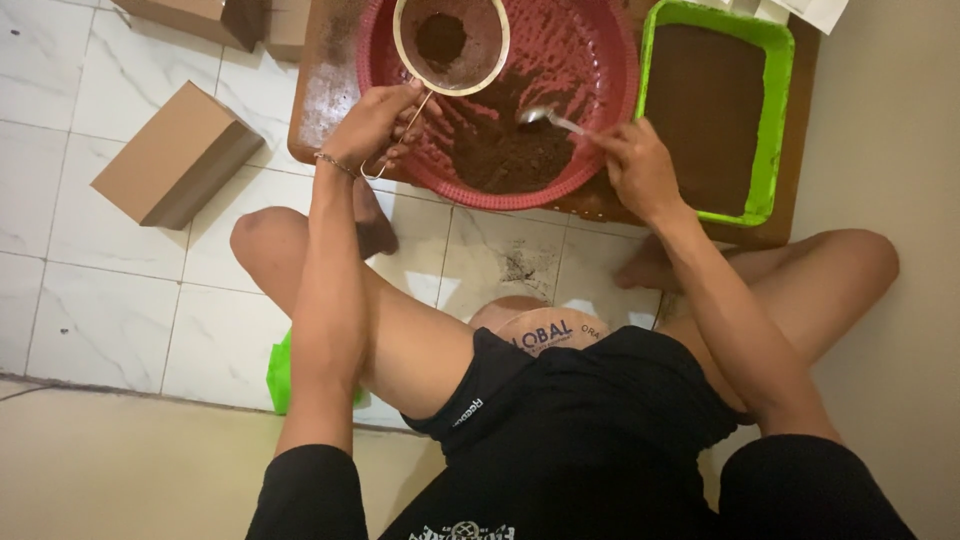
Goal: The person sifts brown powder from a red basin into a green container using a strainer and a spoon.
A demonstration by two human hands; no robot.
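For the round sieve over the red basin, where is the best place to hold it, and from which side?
Grip the sieve by its thin wire handle, coming from the near left side, as the left hand does. The handle slopes back from the rim toward the person, clear of the red basin, and its mesh holds brown powder.

Red plastic basin (600, 60), perforated dot pattern on its wall; dark brown powder (510, 150) heaped inside. At its 12 o'clock, sieve (452, 45) with cream rim and brown-dusted mesh. At 3 o'clock, bright green tray (772, 130) filled flat with brown. Silver spoon (540, 117). Brown wooden table (320, 100). White marbled floor tiles (100, 300), grey veins. Tan cardboard box (175, 155) at 9 o'clock.
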